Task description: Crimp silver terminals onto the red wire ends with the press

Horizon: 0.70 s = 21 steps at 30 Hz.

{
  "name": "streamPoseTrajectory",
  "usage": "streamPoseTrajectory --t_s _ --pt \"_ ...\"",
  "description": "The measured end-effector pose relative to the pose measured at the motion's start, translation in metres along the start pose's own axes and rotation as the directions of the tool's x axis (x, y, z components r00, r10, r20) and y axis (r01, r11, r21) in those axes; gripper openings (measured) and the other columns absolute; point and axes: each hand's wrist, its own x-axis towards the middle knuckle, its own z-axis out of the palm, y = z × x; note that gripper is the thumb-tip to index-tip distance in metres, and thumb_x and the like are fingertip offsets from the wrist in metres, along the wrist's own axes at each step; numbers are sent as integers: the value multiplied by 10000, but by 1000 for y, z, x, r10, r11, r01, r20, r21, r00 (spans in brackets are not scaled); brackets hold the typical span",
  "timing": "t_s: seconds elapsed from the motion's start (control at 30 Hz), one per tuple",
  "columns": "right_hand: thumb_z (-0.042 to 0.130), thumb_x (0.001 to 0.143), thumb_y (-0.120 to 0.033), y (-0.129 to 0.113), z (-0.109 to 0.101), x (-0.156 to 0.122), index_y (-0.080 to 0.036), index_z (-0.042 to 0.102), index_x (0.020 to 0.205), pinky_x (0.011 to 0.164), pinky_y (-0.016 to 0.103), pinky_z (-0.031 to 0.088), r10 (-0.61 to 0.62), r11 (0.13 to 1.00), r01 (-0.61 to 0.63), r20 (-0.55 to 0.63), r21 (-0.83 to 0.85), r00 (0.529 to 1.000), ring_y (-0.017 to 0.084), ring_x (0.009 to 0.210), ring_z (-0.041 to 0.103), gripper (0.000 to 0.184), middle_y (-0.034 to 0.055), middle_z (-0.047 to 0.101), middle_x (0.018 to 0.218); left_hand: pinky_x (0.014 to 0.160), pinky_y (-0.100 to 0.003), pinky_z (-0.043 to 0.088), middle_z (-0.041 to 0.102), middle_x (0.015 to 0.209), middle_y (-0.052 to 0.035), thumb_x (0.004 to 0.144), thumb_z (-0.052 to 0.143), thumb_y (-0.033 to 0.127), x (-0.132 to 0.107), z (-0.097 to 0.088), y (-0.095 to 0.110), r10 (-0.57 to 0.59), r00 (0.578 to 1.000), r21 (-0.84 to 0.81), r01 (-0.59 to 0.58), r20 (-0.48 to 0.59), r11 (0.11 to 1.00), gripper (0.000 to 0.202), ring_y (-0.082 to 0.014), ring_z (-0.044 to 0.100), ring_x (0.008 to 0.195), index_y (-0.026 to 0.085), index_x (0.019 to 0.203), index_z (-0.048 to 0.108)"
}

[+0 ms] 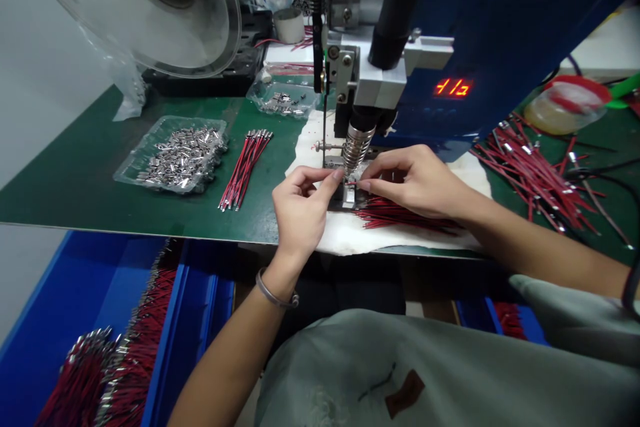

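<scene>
My left hand (306, 203) is closed in a pinch at the small metal fixture (349, 196) under the machine's spring-wrapped head (358, 147). What lies between its thumb and finger is too small to make out. From the other side my right hand (417, 180) pinches a thin red wire (353, 183), whose end sits at the fixture between both hands. Below the right hand, a bundle of red wires (385, 213) rests on a white cloth (345, 240).
A clear tray (123, 170) of small metal parts and a red wire bundle (245, 170) lie left. A second tray (257, 90) stands behind. More wires (537, 173) lie right, beside the blue machine (500, 33). Blue bins (115, 267) sit below the green table (65, 167).
</scene>
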Motion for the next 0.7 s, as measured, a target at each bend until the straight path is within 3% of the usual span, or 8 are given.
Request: streamPoseTrajectory --t_s 0.7 --pt "634 854 -270 -2 3 1 -168 748 820 586 235 398 -83 996 81 -64 -40 994 101 588 561 157 9 715 728 535 -220 419 691 687 -25 718 800 279 -2 -2 5 -22 1000 13 22 -4 1000 138 -112 579 617 167 710 719"
